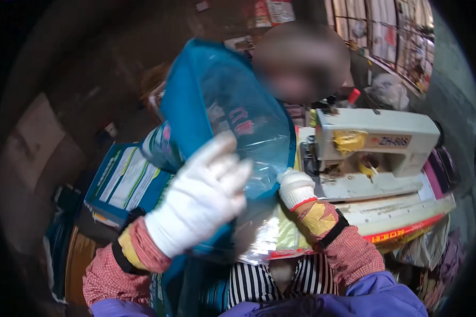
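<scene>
A large blue and clear plastic bag stands spread in front of me, its clear panel facing me. My right hand, in a white glove with a red-edged cuff, is closed on the bag's right edge beside the sewing machine. In front of the bag's lower left part is my left hand, also white-gloved. Its fingers are stretched and slightly apart, with nothing visible in them. Slight blur hides whether its fingertips touch the plastic.
On the left lies a stack of blue and white printed bags. The machine rests on a pale worktable with a red front strip. Across from me is a person, head blurred. A barred window is at far right.
</scene>
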Action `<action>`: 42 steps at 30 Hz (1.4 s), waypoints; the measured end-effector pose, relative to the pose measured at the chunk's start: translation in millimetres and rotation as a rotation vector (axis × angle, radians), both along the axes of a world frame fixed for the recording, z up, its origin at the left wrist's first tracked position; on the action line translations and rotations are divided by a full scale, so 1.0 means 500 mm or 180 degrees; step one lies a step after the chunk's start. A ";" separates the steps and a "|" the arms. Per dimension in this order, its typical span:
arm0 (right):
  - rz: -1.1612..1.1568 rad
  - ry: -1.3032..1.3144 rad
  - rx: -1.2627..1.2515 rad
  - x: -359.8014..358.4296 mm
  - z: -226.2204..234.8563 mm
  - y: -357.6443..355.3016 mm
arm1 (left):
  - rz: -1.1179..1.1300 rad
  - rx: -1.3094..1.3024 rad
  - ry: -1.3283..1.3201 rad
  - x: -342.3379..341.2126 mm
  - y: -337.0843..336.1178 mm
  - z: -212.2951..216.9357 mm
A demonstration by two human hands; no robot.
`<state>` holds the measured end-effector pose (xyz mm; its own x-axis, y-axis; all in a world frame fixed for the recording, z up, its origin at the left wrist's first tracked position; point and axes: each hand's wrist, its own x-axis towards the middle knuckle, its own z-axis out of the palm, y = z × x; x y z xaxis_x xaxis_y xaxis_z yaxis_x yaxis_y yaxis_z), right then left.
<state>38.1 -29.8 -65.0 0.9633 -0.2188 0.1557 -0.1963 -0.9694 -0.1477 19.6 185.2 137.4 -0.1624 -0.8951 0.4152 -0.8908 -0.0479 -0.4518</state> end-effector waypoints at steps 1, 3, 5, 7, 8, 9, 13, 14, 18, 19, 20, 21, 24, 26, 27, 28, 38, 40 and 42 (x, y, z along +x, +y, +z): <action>0.0135 0.0520 0.0093 0.000 0.029 0.023 | 0.0097 -0.0263 -0.0285 0.001 0.025 0.042; 0.1058 -0.0078 0.0435 -0.045 0.108 0.093 | 0.0027 -0.1124 -0.0404 0.048 0.096 0.062; 0.1540 -0.0536 0.1071 -0.093 0.156 0.115 | 0.0477 -0.1624 0.1098 0.084 0.150 0.025; 0.1860 -0.1515 0.0930 -0.137 0.164 0.105 | 0.1048 -0.1233 0.2131 0.142 0.200 -0.058; 0.1914 -0.1857 0.1004 -0.182 0.192 0.096 | 0.1322 -0.0786 0.1935 0.170 0.227 -0.096; 0.1875 -0.1939 0.1034 -0.214 0.194 0.070 | 0.1586 -0.0413 0.1103 0.196 0.244 -0.135; 0.1573 -0.2053 0.1055 -0.360 0.256 0.007 | 0.3066 -0.0958 0.1164 0.286 0.245 -0.246; 0.1509 -0.2098 0.1030 -0.383 0.262 0.000 | 0.3024 -0.1503 0.1033 0.312 0.239 -0.265; 0.0922 -0.2103 0.0722 -0.454 0.254 -0.003 | 0.3388 -0.0881 0.1519 0.346 0.152 -0.211; 0.0960 -0.2405 0.1064 -0.453 0.242 0.005 | 0.2689 -0.1457 0.1312 0.417 0.171 -0.256; 0.0932 -0.2682 0.1409 -0.444 0.230 0.007 | 0.1499 -0.2574 0.3674 0.453 0.139 -0.258; 0.0975 -0.2772 0.2389 -0.422 0.234 0.042 | 0.1338 -0.2664 0.3129 0.519 0.163 -0.270; 0.0912 -0.2370 0.1627 -0.414 0.210 0.015 | 0.1659 -0.2272 0.1981 0.480 0.142 -0.113; 0.0938 -0.2540 0.1854 -0.395 0.188 -0.002 | 0.1990 -0.2056 0.0025 0.375 0.192 0.014; 0.0437 -0.2770 0.2285 -0.378 0.175 -0.017 | 0.2301 -0.1849 -0.0334 0.309 0.207 0.063; -0.0111 -0.2985 0.2701 -0.368 0.165 -0.027 | 0.2073 -0.2138 -0.1252 0.271 0.229 0.074; 0.0871 0.1052 0.3897 -0.298 0.051 0.151 | 0.4072 0.0459 0.0378 0.297 0.670 -0.459; 0.3169 0.0726 0.2235 -0.327 0.021 0.175 | 0.4320 -0.0089 0.0905 0.326 0.732 -0.497; 0.3419 0.0764 0.1851 -0.341 0.062 0.175 | 0.4112 -0.0569 0.1021 0.348 0.763 -0.504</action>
<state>-132.4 57.8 -34.1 0.6880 0.7195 0.0950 0.5736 -0.4589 -0.6785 193.7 566.8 -114.4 0.8774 -0.2622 0.4018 -0.2276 -0.9647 -0.1325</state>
